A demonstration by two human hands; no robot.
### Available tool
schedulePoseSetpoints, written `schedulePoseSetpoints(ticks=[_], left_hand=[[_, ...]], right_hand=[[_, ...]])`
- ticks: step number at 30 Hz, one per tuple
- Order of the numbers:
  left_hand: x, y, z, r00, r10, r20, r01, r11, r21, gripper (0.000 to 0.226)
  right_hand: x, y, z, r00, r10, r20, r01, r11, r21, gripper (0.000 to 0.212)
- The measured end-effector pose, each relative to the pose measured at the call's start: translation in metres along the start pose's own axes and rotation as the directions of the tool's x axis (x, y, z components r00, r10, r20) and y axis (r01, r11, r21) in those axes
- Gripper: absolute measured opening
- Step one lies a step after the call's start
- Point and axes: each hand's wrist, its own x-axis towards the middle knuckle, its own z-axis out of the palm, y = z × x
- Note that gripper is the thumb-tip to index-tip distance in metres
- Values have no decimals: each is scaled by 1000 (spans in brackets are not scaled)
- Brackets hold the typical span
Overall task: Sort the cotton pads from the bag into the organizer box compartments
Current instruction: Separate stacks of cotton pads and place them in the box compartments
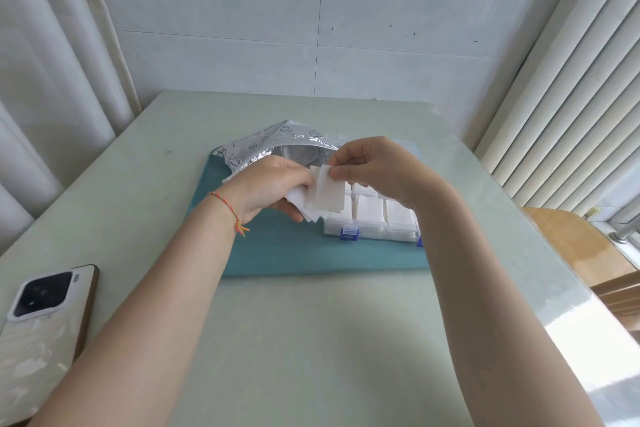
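Head view: cotton pads (pixel 323 196) pinched between both hands' curled fingers (pixel 337 173), above organizer box (pixel 372 218).

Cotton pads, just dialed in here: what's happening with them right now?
A person is sorting them by hand. The left hand holds a small stack of cotton pads, and the right hand pinches the top edge of a single pad from it. This is happening above the organizer box, whose visible compartments already hold pads. The foil bag lies open behind the hands on a teal mat. A phone lies at the table's left edge.
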Motion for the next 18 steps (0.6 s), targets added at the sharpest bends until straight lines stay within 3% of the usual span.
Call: schedulePoseSetpoints(ticks=[18], left_hand=[[-1, 3, 1, 1000, -1, 8, 2, 997, -80, 24]], right_hand=[[6, 6, 6, 1000, 28, 0, -28, 1000, 4, 6]])
